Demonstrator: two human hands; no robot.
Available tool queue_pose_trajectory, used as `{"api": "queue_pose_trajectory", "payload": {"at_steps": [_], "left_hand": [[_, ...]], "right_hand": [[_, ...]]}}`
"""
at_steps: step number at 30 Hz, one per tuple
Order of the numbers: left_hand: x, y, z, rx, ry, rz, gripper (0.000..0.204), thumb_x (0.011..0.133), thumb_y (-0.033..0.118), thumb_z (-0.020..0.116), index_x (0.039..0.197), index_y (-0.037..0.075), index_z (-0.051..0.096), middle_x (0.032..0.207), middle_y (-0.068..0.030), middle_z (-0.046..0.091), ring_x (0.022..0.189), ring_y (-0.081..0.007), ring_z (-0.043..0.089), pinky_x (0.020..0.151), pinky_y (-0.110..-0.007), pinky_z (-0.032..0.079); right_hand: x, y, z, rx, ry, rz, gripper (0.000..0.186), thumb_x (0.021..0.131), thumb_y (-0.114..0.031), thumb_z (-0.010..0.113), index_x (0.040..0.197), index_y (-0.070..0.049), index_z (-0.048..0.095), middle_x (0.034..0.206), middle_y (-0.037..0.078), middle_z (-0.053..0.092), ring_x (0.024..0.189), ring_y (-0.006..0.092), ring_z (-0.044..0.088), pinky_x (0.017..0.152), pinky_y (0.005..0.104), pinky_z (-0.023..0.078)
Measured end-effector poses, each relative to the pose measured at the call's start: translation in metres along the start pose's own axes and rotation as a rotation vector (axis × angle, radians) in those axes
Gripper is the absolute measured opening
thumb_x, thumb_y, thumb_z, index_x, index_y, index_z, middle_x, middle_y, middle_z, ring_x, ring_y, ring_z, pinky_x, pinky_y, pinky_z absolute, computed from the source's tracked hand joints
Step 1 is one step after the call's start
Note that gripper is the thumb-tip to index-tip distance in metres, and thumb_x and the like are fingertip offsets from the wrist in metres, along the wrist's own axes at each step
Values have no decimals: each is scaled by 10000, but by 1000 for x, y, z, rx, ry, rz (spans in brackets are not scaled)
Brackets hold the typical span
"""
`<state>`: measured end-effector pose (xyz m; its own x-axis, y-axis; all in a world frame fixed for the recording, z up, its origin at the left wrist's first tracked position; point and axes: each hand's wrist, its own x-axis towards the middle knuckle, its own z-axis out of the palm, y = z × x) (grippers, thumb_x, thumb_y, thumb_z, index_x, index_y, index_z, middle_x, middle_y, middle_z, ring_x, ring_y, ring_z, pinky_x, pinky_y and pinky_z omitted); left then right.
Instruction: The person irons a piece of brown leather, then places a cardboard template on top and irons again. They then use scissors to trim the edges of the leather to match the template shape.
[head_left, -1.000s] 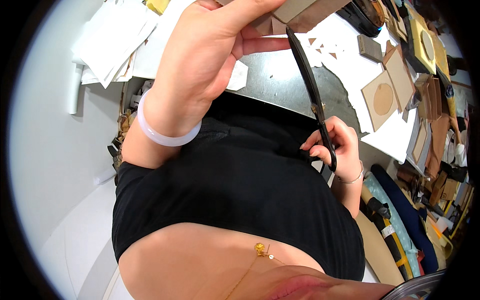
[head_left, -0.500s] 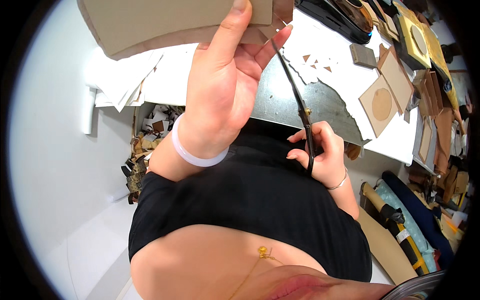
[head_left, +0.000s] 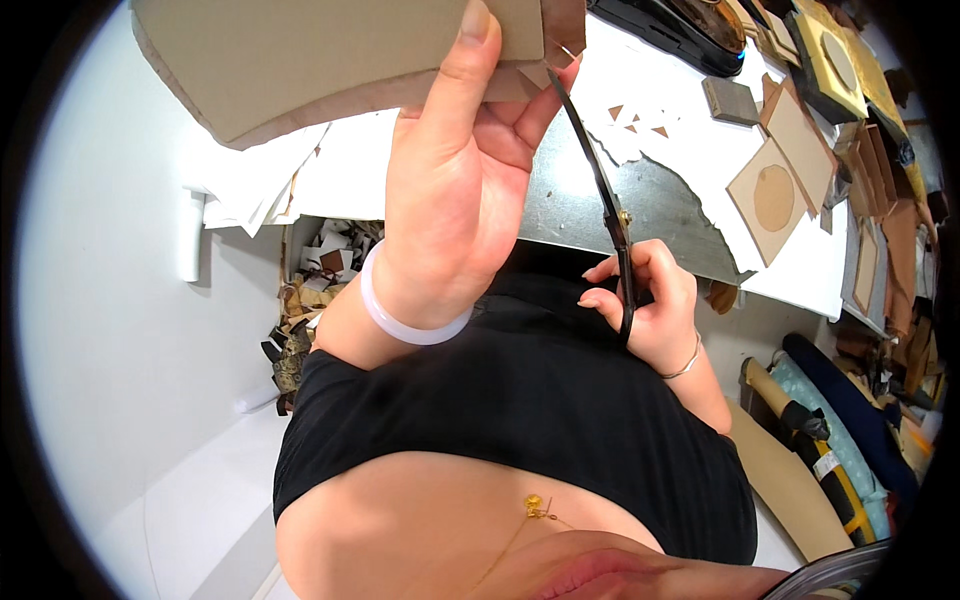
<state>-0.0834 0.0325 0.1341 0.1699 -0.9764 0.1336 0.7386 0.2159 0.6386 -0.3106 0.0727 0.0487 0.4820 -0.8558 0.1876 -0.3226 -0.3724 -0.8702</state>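
Note:
My left hand (head_left: 455, 190) grips a curved grey-beige board (head_left: 330, 60) edged with thin brown sheet material, thumb on its face and fingers behind it. Its upper part runs out of the picture. At the board's lower right corner, the brown margin (head_left: 520, 82) has cut, pointed flaps. Black scissors (head_left: 600, 175) slant up from my right hand (head_left: 662, 310), whose fingers are curled round the handles. The scissor tips are at this corner, close to my left fingertips. Seen nearly edge-on, the blades do not show how far apart they are.
Small brown triangular offcuts (head_left: 631, 117) lie on the white-covered table (head_left: 660, 200). To the right are a dark grey block (head_left: 731, 101) and a beige board with a round patch (head_left: 768, 200). A black device (head_left: 680, 40) stands behind; scraps (head_left: 300, 300) fill a space lower left.
The board's left end has dipped a little, and the scissor tips sit slightly closer to its corner. The whole view has shifted slightly. Both hands keep their grips.

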Motion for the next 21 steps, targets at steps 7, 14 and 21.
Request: {"api": "queue_pose_trajectory", "payload": {"at_steps": [7, 14, 21], "left_hand": [[-1, -3, -1, 3, -8, 9, 391, 1071, 235, 604, 1409, 48, 544, 1308, -98, 675, 1223, -240, 653, 1044, -408, 555], [1, -3, -1, 4, -16, 16, 388, 1075, 243, 597, 1411, 55, 544, 1318, -95, 674, 1243, -246, 648, 1059, -411, 551], [-1, -3, -2, 0, -20, 26, 385, 1080, 250, 589, 1413, 62, 545, 1329, -93, 673, 1263, -252, 644, 1075, -414, 547]], "right_hand": [[1, -2, 1, -2, 1, 14, 460, 861, -231, 885, 958, 12, 506, 845, 133, 752, 722, 138, 717, 633, 233, 540], [1, 1, 8, 43, 93, 4, 480, 804, -238, 924, 880, -39, 494, 763, 79, 724, 629, 93, 658, 569, 231, 503], [1, 1, 8, 41, 106, 8, 466, 810, -229, 920, 878, -38, 500, 756, 76, 722, 636, 95, 671, 567, 227, 503]]}}
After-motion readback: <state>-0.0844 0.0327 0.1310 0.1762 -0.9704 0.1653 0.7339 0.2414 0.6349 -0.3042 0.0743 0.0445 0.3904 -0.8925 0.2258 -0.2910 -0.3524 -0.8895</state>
